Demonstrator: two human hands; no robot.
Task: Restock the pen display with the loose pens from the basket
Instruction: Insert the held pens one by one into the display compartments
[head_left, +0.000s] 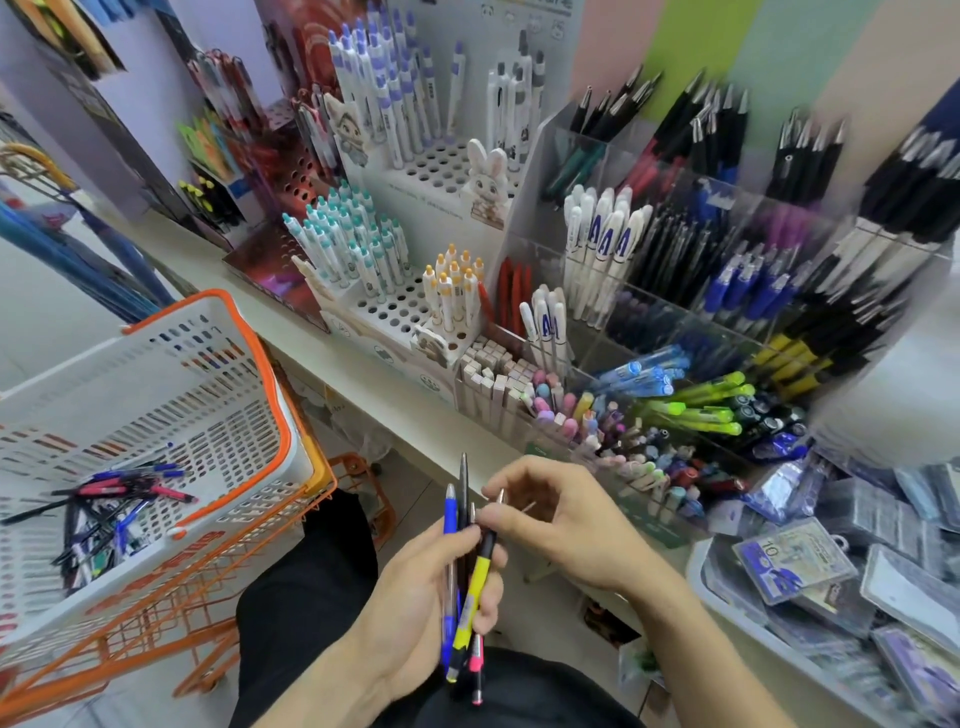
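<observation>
Head view shows a bunch of loose pens (467, 577) in the left hand (431, 608), whose fingers are closed around it; a blue pen, a yellow one and a pink one stand out. The right hand (566, 525) pinches the top of one pen in the bunch between thumb and forefinger, with the other fingers curled. More pens lie in the white basket (208, 395) at the left. Behind the hands, the pen display (675, 270) stands on the shelf (363, 374).
</observation>
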